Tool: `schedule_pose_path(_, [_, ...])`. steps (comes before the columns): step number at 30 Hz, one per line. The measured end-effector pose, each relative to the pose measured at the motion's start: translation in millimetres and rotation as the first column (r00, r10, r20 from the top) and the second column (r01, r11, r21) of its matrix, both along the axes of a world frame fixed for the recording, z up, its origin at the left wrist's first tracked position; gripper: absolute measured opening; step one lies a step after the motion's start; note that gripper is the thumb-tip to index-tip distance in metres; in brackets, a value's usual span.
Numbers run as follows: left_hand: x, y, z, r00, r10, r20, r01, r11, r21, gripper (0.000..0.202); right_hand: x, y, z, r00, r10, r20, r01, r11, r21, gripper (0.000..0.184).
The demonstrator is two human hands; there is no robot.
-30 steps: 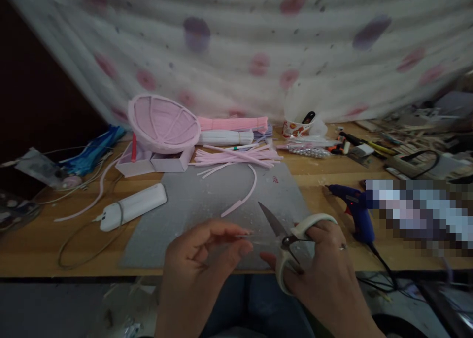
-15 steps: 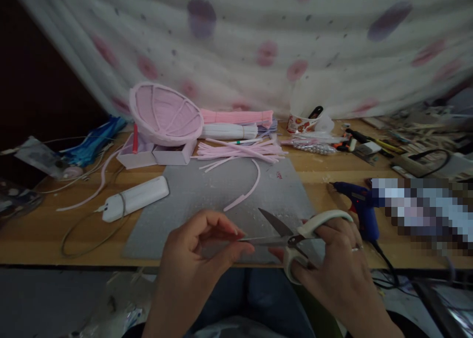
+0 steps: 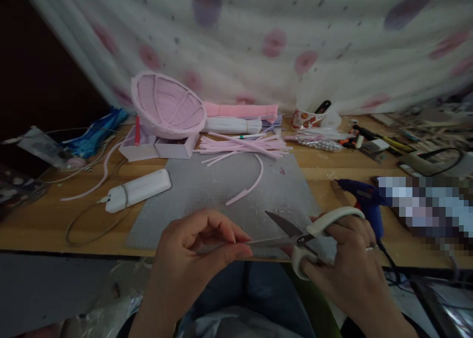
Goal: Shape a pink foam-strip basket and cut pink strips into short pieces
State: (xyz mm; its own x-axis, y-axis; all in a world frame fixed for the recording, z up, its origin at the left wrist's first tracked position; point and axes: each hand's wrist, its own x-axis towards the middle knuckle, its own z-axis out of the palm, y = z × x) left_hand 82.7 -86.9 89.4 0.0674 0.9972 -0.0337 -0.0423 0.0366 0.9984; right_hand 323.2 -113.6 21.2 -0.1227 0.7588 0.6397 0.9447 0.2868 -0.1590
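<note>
My right hand [image 3: 349, 261] grips white-handled scissors [image 3: 308, 229] with the blades spread apart, over the near edge of a grey mat [image 3: 225, 197]. My left hand [image 3: 195, 261] is pinched, thumb against fingers, right at the tip of the lower blade; whatever thin thing it holds is too small to name. A curved pink strip [image 3: 249, 187] lies on the mat beyond the hands. A loose pile of pink strips [image 3: 244, 148] lies at the mat's far edge.
A pink woven bowl [image 3: 168, 106] leans on small boxes [image 3: 158, 146] at the back left. A white power adapter [image 3: 138, 190] with cable lies left of the mat. A blue glue gun [image 3: 364, 200] sits right of the scissors. Tools and a cup [image 3: 308, 118] crowd the back right.
Both hands and the scissors have shifted slightly right and lower in view. The left pinch has closed in on the lower blade's tip. The blades stay spread.
</note>
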Motion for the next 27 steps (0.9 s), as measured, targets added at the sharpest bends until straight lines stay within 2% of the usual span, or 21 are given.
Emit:
schedule_pose_path(3, [-5,0,-2.5,0.995,-0.003,-0.098,0.016,0.991,0.130,0.019,-7,-3,8.7,0.993,0.064,-0.098,-0.068,0.997,-0.045,0.027])
schedule_pose_path(5, [-6,0,-4.8,0.979,0.002,-0.202,0.053,0.962,0.268,0.018,-15,-8,14.8,0.963,0.097,-0.251,-0.149,0.969,-0.198,0.028])
schedule_pose_path(7, [-5,-1,-7.7,0.964,-0.001,-0.266,0.100,0.927,0.360,0.022,-23,-15,18.5,0.903,0.097,-0.418,-0.263,0.895,-0.361,0.031])
schedule_pose_path(10, [-3,-1,-11.9,0.954,-0.025,-0.300,0.154,0.896,0.417,0.026,-32,-24,19.2,0.819,0.066,-0.571,-0.392,0.791,-0.471,0.036])
schedule_pose_path(12, [-2,0,-13.4,0.936,-0.005,-0.352,0.192,0.845,0.499,0.026,-34,-26,18.7,0.800,0.052,-0.598,-0.414,0.768,-0.488,0.038])
schedule_pose_path(16, [-5,1,-12.4,0.868,0.071,-0.492,0.302,0.712,0.634,0.024,-35,-27,19.4,0.775,0.050,-0.630,-0.435,0.766,-0.474,0.036])
schedule_pose_path(20, [-9,2,-9.7,0.759,0.141,-0.636,0.411,0.654,0.636,0.023,-34,-30,20.4,0.756,0.024,-0.654,-0.437,0.762,-0.477,0.033])
schedule_pose_path(27, [-10,8,-2.2,0.665,0.281,-0.692,0.498,0.523,0.691,0.019,-33,-34,22.0,0.699,-0.029,-0.715,-0.463,0.743,-0.482,0.024])
